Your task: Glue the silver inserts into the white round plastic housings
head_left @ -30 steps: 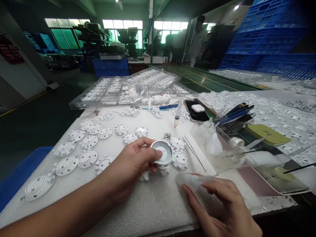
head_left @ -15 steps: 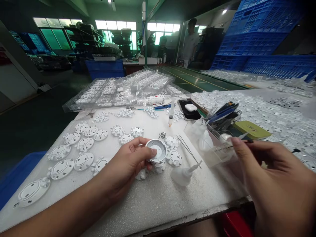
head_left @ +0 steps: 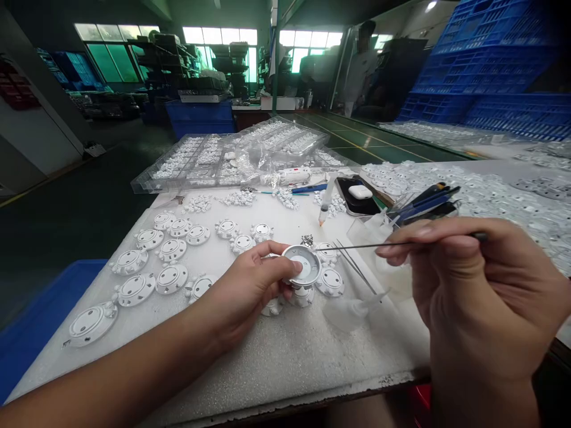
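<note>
Between the thumb and fingers of my left hand is a round white cup-shaped part, hollow side facing me. My right hand pinches a thin dark rod; its tip is at or very near the part's right rim, and I cannot tell whether they touch. Finished-looking white round parts with small knobs, such as this one, lie below and around my left hand. Tweezers rest to the right, above a translucent squeeze bottle lying on the foam sheet. Tiny dark metal pieces are heaped behind the held part.
Several more white discs cover the left side. Behind stand a syringe, a phone with a white case on it, and piles of small white pieces. Compartment trays lie farther back. Blue crates are stacked at right.
My right hand has moved left and inward, bringing the rod's tip to the held part's rim. My left hand still holds the part. The whole view has shifted slightly.
</note>
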The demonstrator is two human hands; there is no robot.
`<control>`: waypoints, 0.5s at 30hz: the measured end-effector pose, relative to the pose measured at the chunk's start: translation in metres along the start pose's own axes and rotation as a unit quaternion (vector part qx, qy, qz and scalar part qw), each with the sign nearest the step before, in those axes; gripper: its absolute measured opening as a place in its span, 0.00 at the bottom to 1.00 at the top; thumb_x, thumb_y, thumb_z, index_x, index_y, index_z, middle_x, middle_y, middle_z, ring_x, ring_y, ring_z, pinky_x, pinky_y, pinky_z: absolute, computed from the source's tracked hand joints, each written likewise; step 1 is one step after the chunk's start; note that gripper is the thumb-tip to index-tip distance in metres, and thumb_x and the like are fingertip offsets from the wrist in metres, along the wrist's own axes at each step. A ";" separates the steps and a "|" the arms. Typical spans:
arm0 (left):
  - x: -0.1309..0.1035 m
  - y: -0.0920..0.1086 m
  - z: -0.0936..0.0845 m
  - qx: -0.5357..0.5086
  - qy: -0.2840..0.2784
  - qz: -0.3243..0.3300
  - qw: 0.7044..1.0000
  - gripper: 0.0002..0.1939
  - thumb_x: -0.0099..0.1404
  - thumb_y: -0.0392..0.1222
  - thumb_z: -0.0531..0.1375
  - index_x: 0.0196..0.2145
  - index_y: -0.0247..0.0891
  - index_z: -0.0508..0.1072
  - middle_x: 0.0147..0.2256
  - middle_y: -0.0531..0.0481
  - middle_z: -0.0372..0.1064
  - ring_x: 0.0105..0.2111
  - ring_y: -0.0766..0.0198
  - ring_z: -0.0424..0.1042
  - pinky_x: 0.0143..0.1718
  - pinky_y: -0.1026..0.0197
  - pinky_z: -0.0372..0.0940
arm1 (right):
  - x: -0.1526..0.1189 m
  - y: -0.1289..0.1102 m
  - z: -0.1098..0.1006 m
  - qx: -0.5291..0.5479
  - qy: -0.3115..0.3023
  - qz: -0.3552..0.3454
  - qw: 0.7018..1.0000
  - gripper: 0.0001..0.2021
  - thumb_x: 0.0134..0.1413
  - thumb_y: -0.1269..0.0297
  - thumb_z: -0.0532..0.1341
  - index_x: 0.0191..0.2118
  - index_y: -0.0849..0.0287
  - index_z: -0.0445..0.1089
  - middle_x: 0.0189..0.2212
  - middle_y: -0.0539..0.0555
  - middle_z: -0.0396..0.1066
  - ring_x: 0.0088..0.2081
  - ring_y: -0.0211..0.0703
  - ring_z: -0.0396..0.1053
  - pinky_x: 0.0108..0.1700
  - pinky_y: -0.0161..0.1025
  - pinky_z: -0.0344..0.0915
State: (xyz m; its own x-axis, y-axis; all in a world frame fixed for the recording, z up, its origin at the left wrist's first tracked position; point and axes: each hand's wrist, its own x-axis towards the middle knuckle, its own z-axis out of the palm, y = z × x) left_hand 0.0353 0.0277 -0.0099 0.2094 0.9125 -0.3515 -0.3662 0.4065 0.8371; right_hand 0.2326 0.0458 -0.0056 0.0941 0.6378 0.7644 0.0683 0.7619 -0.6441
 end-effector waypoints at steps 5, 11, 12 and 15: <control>0.001 -0.001 -0.001 -0.009 -0.004 0.005 1.000 0.07 0.57 0.30 0.65 0.31 0.35 0.69 0.28 0.52 0.69 0.24 0.71 0.65 0.26 0.68 0.61 | -0.006 0.005 0.000 -0.047 -0.059 0.049 0.996 0.04 0.62 0.68 0.62 0.39 0.54 0.75 0.32 0.49 0.73 0.31 0.35 0.74 0.34 0.32 0.71; 0.002 -0.001 -0.001 -0.007 -0.002 0.009 1.000 0.08 0.56 0.31 0.66 0.31 0.35 0.70 0.29 0.51 0.69 0.25 0.70 0.65 0.26 0.68 0.60 | -0.006 0.006 0.001 -0.088 -0.056 0.036 0.994 0.05 0.62 0.69 0.61 0.40 0.53 0.74 0.31 0.48 0.74 0.32 0.34 0.75 0.36 0.30 0.72; 0.002 -0.001 -0.001 -0.008 -0.001 0.009 1.000 0.08 0.56 0.31 0.66 0.31 0.35 0.70 0.29 0.51 0.69 0.25 0.70 0.65 0.26 0.68 0.60 | -0.006 0.006 0.000 -0.080 -0.052 0.039 0.995 0.05 0.62 0.69 0.62 0.40 0.54 0.74 0.32 0.48 0.74 0.32 0.34 0.75 0.36 0.31 0.72; 0.002 -0.001 -0.001 -0.009 -0.002 0.009 1.000 0.07 0.56 0.31 0.66 0.31 0.35 0.70 0.28 0.51 0.69 0.24 0.71 0.65 0.26 0.68 0.60 | -0.007 0.003 0.001 -0.053 -0.026 0.038 0.998 0.04 0.61 0.69 0.63 0.38 0.56 0.75 0.30 0.49 0.74 0.30 0.36 0.75 0.34 0.33 0.73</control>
State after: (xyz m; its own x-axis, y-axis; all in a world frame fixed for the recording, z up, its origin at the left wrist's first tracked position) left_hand 0.0353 0.0291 -0.0118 0.2064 0.9195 -0.3346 -0.3861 0.3908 0.8356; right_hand 0.2312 0.0435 -0.0124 0.0525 0.7004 0.7118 0.1684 0.6964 -0.6977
